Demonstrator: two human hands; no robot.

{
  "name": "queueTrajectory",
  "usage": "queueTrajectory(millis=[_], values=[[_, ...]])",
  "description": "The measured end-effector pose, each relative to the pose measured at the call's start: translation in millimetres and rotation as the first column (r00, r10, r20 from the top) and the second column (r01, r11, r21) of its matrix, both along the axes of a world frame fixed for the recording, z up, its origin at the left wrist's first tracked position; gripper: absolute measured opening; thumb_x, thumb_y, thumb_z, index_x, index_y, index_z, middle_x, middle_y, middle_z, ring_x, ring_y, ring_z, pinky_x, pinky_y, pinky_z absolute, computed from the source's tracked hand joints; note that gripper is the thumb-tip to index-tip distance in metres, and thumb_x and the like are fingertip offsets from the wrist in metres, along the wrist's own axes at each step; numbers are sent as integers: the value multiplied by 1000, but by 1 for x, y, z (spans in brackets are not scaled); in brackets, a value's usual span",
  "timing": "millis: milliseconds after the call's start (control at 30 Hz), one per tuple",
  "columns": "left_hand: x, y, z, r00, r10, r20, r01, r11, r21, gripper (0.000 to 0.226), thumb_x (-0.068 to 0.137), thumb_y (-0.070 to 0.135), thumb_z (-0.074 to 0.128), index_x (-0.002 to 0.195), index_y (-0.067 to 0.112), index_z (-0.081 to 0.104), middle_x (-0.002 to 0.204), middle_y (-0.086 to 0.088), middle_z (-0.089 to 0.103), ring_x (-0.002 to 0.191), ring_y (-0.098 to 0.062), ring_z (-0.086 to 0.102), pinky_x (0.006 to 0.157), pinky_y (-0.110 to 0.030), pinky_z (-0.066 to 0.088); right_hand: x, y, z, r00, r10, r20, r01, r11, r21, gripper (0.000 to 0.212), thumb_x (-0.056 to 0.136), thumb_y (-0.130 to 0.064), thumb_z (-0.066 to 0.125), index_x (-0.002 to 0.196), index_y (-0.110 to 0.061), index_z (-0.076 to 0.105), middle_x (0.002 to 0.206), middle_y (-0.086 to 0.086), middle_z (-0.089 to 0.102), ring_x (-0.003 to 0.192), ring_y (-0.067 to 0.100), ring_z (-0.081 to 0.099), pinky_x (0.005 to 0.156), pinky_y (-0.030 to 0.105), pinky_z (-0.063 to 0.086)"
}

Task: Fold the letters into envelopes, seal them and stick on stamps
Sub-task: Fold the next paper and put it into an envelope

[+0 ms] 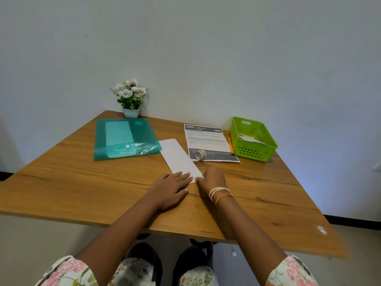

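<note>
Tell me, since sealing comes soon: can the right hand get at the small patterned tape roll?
Probably yes: the right hand rests on the wooden table just short of the small patterned tape roll, with nothing between them.

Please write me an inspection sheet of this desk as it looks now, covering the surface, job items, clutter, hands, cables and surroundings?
Surface: wooden table, dark grain lines.
Job's things: folded white letter lying flat; printed sheet with tape roll on it; orange pen; green basket holding papers; teal folder.
Clutter: flower pot at the wall.
Hands: left hand flat on the letter's near end; right hand at its near corner, grip unclear.
Cables: nothing seen.
Surroundings: plain wall.
</note>
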State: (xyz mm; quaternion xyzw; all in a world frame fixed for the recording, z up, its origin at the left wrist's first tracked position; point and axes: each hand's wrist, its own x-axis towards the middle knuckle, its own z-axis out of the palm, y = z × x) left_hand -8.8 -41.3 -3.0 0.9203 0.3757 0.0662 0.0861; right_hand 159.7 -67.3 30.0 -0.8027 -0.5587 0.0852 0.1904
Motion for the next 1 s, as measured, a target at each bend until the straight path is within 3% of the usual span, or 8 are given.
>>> queueTrajectory(millis=[167, 300, 500, 633, 700, 833, 900, 1000], values=[[0, 1, -2, 999, 9, 32, -9, 1000, 1, 53, 100, 50, 26, 151, 37, 16, 159, 14, 13, 146, -5, 8, 118, -34, 8, -3, 19, 16, 968, -158, -196, 129, 980, -150, 52, 74, -23, 80, 117, -3, 61, 121, 14, 63, 110, 30, 61, 81, 31, 49], [0, -3, 1, 986, 60, 157, -62, 998, 12, 53, 98, 49, 38, 148, 35, 29, 156, 12, 25, 144, -8, 21, 116, -34, 17, 5, 26, 23, 882, -219, -417, 123, 962, -245, 40, 67, -22, 85, 97, -7, 63, 97, 9, 68, 85, 21, 66, 76, 29, 57], [5, -13, 5, 929, 133, 344, -226, 943, 246, 53, 92, 38, 57, 141, 21, 45, 145, -2, 47, 134, -18, 43, 110, -34, 33, -6, 5, 31, 391, -173, -904, 104, 984, -143, 7, 83, -1, 69, 82, -1, 62, 71, 11, 64, 56, 16, 62, 49, 23, 55], [7, -21, 3, 861, 108, 498, -309, 887, 342, 40, 88, 17, 66, 127, 11, 59, 119, -11, 67, 102, -24, 68, 82, -34, 56, -13, -1, 30, 320, 25, -947, 56, 997, 45, 6, 86, -10, 68, 88, -5, 66, 78, 11, 67, 63, 16, 65, 57, 24, 54], [4, -22, 7, 701, 177, 691, -417, 888, 196, 35, 93, 14, 59, 128, 12, 60, 116, -9, 68, 97, -21, 68, 75, -28, 58, -14, 0, 30, 258, 84, -962, 30, 995, 95, 20, 92, -25, 61, 95, -6, 65, 84, 10, 67, 73, 19, 64, 62, 27, 54], [-3, -16, 23, 209, 381, 900, -482, 841, -244, 27, 93, 3, 55, 118, 6, 65, 105, -5, 69, 95, -18, 65, 70, -4, 45, -11, 0, 26, 203, 105, -974, 29, 993, 113, 33, 96, -36, 52, 105, -6, 63, 87, 9, 65, 73, 19, 64, 57, 25, 54], [-8, -11, 31, -7, 417, 909, -409, 828, -383, 25, 92, 3, 57, 115, 2, 65, 101, -5, 68, 96, -19, 64, 78, -15, 51, -8, 0, 22, 203, 108, -973, 56, 991, 122, 30, 96, -33, 53, 104, -6, 62, 88, 10, 65, 74, 20, 64, 55, 25, 55], [-18, -7, 45, -186, 485, 855, -286, 806, -519, 25, 91, 8, 61, 116, 3, 64, 99, -3, 67, 93, -17, 62, 81, -31, 54, -4, 3, 19, 205, 112, -972, 122, 983, 139, 25, 95, -26, 56, 106, -4, 61, 88, 10, 64, 76, 20, 63, 55, 25, 54]])
